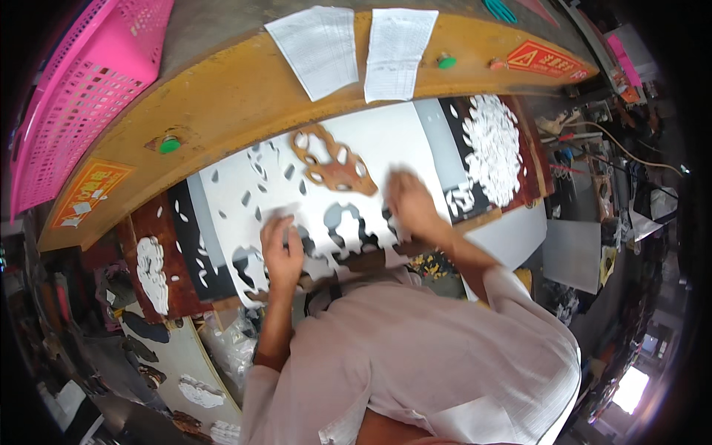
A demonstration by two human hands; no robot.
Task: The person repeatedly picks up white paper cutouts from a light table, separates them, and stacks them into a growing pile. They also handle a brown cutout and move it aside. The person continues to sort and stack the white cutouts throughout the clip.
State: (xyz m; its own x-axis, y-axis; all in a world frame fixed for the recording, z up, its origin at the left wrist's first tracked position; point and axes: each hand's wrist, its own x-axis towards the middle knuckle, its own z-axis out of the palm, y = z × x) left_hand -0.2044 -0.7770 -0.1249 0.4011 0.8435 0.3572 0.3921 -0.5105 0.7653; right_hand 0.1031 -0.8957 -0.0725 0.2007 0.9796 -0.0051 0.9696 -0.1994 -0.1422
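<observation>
A white sheet [393, 137] lies across the press bed in front of me, with dark cut-out gaps along its near edge and small grey holes scattered on its left part. On its middle rests a brown cutting die [347, 175] with several holes through it. My left hand [282, 248] is over the near left part of the sheet, fingers apart and nothing visible in them. Beside the right end of the die is my right hand [410, 199], smeared by motion. Its fingers cannot be made out, nor whether it touches the die.
An orange-yellow machine beam [245, 81] spans the far side, bearing green buttons [170, 144] and paper sheets [319, 55]. White cut pieces are heaped at the right [493, 148] and stacked at the left [152, 274]. A pink basket [96, 93] stands at far left.
</observation>
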